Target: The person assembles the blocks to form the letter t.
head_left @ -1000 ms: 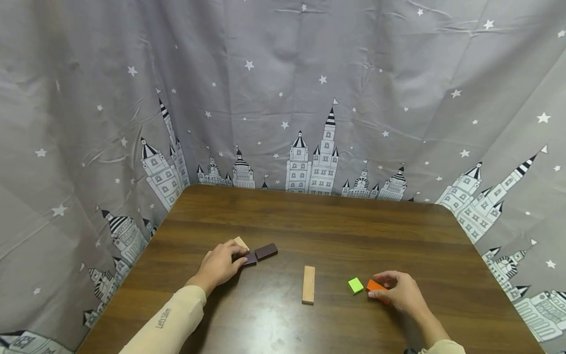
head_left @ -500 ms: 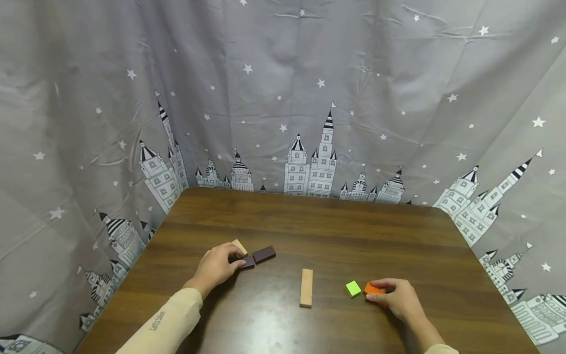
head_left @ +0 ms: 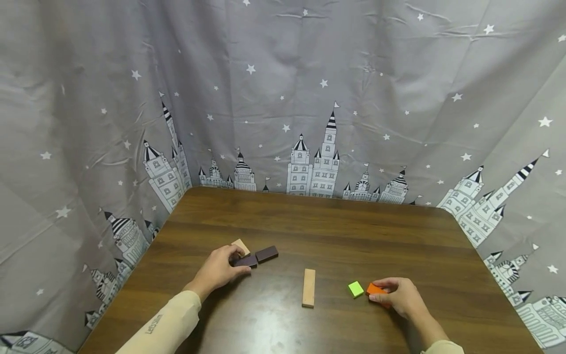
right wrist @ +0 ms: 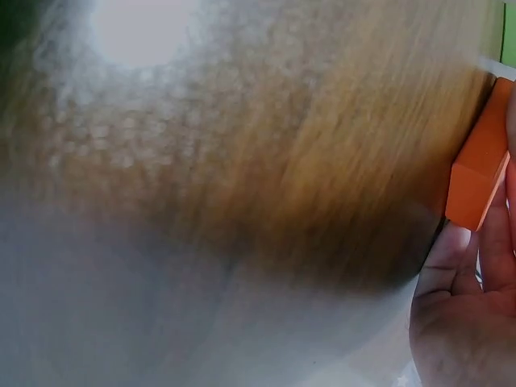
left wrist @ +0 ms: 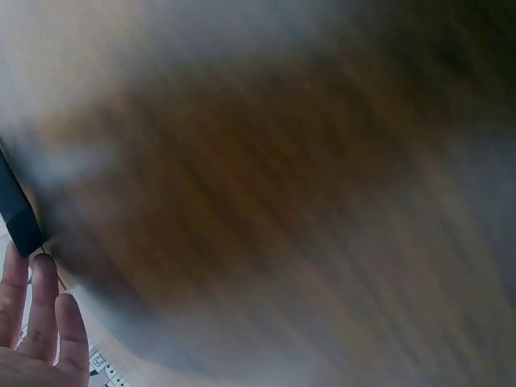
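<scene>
On the left of the table, my left hand (head_left: pixel 219 269) spans a dark brown block (head_left: pixel 246 261), its fingers over the far side and its thumb along the near edge. In the left wrist view the fingertips (left wrist: pixel 45 260) lie right at the end of the dark block (left wrist: pixel 18 211). A second dark brown block (head_left: pixel 267 253) lies end to end with it, and a pale wooden block (head_left: pixel 241 246) sits just behind. My right hand (head_left: pixel 404 297) pinches an orange block (head_left: pixel 376 290) between thumb and fingers, close to a lime green block (head_left: pixel 355 289).
A longer pale wooden block (head_left: pixel 308 288) lies on the brown wooden table (head_left: pixel 336 226) between the hands. A grey curtain (head_left: pixel 265 98) printed with castles and stars hangs along the table's back and sides.
My left thumb has shifted toward the near edge of the dark block, uncovering more of it. The right fingers have closed further round the orange block, which stays beside the green one.
</scene>
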`<action>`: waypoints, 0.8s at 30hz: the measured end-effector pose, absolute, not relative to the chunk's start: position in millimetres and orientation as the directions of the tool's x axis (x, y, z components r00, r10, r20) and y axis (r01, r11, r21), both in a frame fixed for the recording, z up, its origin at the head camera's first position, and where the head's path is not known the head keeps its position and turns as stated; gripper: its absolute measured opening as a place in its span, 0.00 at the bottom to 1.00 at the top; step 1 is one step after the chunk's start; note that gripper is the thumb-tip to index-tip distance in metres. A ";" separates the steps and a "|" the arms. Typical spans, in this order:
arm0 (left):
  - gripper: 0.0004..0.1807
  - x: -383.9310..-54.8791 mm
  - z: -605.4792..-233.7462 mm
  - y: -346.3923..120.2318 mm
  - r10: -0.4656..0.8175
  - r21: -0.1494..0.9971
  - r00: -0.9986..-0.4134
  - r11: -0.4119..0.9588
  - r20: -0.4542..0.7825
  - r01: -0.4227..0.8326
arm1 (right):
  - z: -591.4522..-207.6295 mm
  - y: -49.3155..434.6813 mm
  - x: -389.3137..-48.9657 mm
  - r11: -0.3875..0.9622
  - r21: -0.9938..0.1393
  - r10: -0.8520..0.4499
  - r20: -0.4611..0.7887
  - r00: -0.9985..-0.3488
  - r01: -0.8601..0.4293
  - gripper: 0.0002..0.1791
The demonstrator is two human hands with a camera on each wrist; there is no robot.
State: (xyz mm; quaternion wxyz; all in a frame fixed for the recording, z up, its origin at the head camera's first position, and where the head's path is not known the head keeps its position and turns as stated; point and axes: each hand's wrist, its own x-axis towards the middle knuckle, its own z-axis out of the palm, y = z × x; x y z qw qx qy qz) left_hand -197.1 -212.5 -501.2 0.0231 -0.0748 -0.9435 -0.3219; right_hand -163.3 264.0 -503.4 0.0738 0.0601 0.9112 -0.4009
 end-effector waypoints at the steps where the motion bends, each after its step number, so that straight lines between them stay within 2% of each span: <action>1: 0.21 -197.7 -502.1 -211.8 0.126 0.610 -0.988 0.777 0.089 0.154 | -503.5 264.3 -163.2 0.669 -0.724 0.051 -0.182 -0.982 0.169 0.25; 10: 0.20 -197.3 -509.1 -209.3 0.152 0.601 -0.974 0.767 0.169 0.224 | -506.6 264.1 -162.1 0.642 -0.747 0.061 -0.177 -0.982 0.174 0.24; 17: 0.19 -195.3 -510.0 -210.5 0.184 0.565 -0.966 0.784 0.183 0.256 | -508.8 263.0 -162.2 0.623 -0.760 0.064 -0.184 -0.981 0.183 0.24; 24: 0.16 -195.9 -507.7 -209.1 0.252 0.439 -0.947 0.841 0.202 0.317 | -508.8 263.8 -163.4 0.590 -0.779 0.084 -0.202 -0.976 0.212 0.24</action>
